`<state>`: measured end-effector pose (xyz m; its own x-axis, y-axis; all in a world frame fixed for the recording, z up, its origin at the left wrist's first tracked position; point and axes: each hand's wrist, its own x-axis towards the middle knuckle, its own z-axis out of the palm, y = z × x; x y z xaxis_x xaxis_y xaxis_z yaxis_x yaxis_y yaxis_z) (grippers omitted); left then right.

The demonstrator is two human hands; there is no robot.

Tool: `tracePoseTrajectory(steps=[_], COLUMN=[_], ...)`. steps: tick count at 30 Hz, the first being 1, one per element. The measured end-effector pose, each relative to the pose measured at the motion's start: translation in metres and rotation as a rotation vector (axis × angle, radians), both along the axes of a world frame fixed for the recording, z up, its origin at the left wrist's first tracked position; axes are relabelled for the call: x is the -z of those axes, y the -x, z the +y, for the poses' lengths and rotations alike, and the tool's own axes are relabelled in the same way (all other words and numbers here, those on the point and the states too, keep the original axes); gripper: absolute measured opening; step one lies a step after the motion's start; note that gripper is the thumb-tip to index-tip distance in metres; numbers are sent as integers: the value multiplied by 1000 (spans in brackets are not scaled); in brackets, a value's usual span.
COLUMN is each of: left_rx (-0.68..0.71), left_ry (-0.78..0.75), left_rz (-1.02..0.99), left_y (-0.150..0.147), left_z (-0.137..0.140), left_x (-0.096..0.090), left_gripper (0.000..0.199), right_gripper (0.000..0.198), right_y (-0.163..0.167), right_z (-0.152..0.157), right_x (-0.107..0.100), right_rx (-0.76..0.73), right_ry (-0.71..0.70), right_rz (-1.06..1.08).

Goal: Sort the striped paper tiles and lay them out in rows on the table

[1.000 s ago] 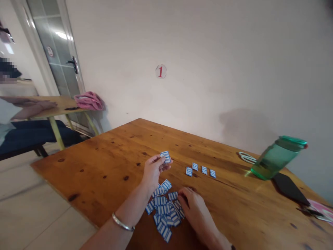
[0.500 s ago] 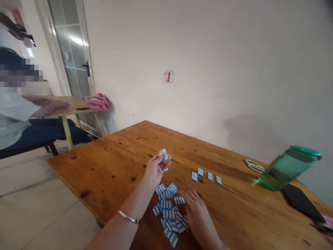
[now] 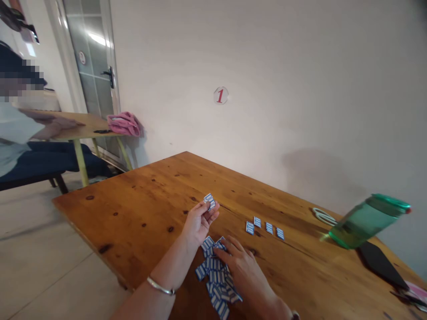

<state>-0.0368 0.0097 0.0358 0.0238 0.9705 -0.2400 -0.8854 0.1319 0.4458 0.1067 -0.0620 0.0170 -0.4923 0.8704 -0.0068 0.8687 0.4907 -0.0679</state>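
My left hand [image 3: 199, 218] is raised over the table, its thumb and fingers closed on a few small blue-and-white striped cards [image 3: 209, 201]. Below it lies a loose, overlapping pile of the same striped cards [image 3: 217, 278]. My right hand [image 3: 245, 269] reaches over the upper right of this pile, fingers stretched and touching the top cards. Its palm hides part of the pile, and nothing shows gripped in it. Farther right, several single striped cards [image 3: 269, 228] lie apart from one another on the wooden table [image 3: 140, 195].
At the right stand a tilted-looking green bottle [image 3: 370, 222], a white coiled cable [image 3: 323, 216] and a dark flat case [image 3: 383, 264]. Scissors [image 3: 408, 298] lie at the right edge. Far left, a person [image 3: 15, 138] sits at another table [image 3: 83, 126] with a pink cloth [image 3: 124, 123].
My right hand has moved left and up from beside the pile onto its top cards, covering the spot where a card lay at the pile's right. My left hand keeps its cards.
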Motion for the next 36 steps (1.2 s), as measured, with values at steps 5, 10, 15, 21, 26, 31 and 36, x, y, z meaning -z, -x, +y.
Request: tracePoseTrajectory(steps=[5,10,15,21,26,31,36], left_rx=[13,9,-19,-16,4,45,302], left_ry=[13,30,19,-13,6,-15,-135], left_rz=[-34,-69,-55,0,7,40,208], left_y=[1,3,4,2,2,0,-14], left_z=[0,1,3,3,3,3,-8], left_x=[1,1,1,4,4,3,4], left_gripper=[19,20,21,17,17,16,6], right_gripper=[49,27,17,21,16,10,25], right_y=[-1,14,42,50,48,27,-16], right_z=[-11,7,24,30,28,26,21], right_x=[-8,-27,-25,-23,-17,-9,-8], right_rx=[64,146,234,242,200,223,418], right_ry=[4,14,31,143,102,21,40], right_rz=[29,161,68,77,164,632,1182])
